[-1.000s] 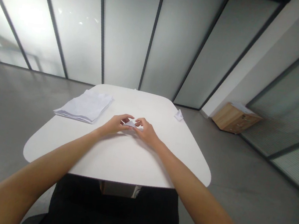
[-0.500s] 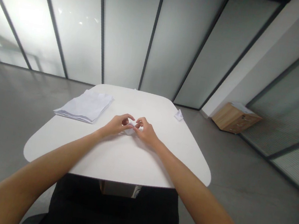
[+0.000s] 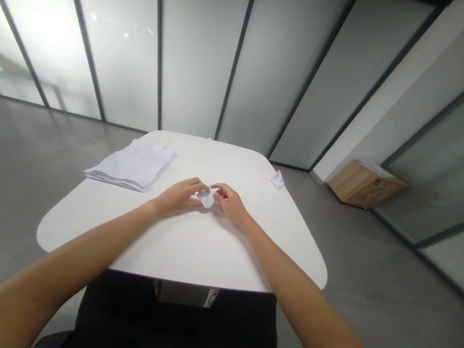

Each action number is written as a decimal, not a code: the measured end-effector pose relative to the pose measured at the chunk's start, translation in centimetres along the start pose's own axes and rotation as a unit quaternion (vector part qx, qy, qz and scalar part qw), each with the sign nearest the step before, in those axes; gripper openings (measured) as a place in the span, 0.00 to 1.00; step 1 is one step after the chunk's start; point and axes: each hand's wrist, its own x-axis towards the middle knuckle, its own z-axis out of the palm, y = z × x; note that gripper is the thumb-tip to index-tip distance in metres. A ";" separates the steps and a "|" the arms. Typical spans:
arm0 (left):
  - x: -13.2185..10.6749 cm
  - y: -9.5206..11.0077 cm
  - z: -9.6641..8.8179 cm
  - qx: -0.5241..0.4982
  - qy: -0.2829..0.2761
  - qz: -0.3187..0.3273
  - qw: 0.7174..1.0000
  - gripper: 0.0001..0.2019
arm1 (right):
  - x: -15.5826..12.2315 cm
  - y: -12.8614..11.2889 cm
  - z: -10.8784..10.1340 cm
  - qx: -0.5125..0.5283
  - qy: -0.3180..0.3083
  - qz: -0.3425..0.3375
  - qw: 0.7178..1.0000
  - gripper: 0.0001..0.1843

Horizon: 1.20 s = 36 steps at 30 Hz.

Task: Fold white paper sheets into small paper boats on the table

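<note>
A small piece of folded white paper [image 3: 206, 198] is between my two hands, just above or on the white table [image 3: 204, 251]. A crease runs down its middle. My left hand [image 3: 184, 195] grips its left side, fingers on the far edge and thumb near the lower edge. On the opposite side, my right hand [image 3: 228, 201] has its curled fingers on the right edge of the paper. Parts of the paper's edges are hidden by my fingers.
A stack of white paper sheets [image 3: 132, 163] lies at the table's left. Near the right edge sits another small folded paper [image 3: 277, 179]. A wooden drawer cabinet [image 3: 366, 184] stands on the floor by the right wall. Frosted glass panels [image 3: 198, 48] rise behind the table.
The folded paper now shows more of its face, with a centre crease toward me. My thumbs have moved apart from its middle, and both hands hold it by the sides.
</note>
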 end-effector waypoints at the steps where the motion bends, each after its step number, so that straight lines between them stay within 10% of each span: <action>1: 0.0 0.1 0.0 0.019 0.012 0.004 1.000 0.14 | 0.0 0.1 0.0 -0.001 -0.009 0.007 1.000 0.17; 13: 0.5 -0.7 1.0 -0.042 0.047 -0.065 0.996 0.12 | -0.2 -0.6 -0.4 -0.109 -0.031 -0.103 0.988 0.17; 25: 0.5 -0.8 1.2 -0.047 0.000 -0.085 0.995 0.18 | -0.4 -0.7 -0.1 -0.118 -0.030 -0.050 0.991 0.15; 36: 0.6 0.0 1.1 -0.096 0.073 -0.069 0.990 0.13 | -0.7 -1.3 0.1 -0.134 -0.029 -0.064 0.988 0.10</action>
